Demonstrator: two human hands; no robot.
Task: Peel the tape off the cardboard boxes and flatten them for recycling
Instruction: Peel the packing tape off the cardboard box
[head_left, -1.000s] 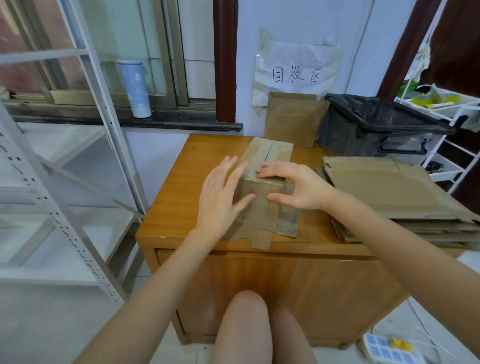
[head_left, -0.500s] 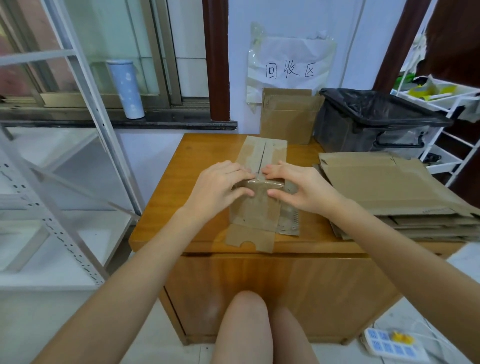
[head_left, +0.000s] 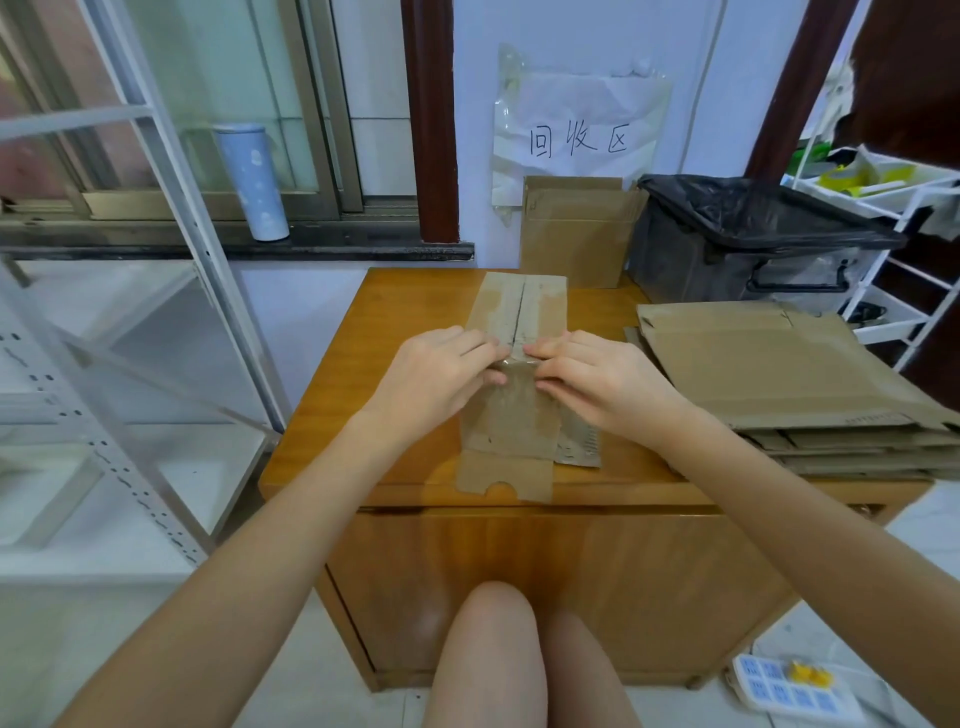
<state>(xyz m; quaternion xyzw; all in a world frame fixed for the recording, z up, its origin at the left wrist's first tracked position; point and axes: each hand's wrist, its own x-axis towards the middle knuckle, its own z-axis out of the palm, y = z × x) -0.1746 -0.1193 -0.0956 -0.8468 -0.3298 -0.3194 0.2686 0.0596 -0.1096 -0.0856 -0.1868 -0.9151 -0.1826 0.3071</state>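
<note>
The cardboard box (head_left: 511, 410) is kept flat on the counter (head_left: 363, 395) while the tape (head_left: 511, 364) across its middle is pinched by both grips, the left hand (head_left: 436, 379) and right hand (head_left: 597, 384), probably so that an edge can be lifted.

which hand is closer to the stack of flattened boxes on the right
Right. The right hand sits beside the stack of flattened boxes; the left hand is further off, across the box.

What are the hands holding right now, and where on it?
Both hands, left hand and right hand, pinch the cardboard box at its taped centre seam.
</note>
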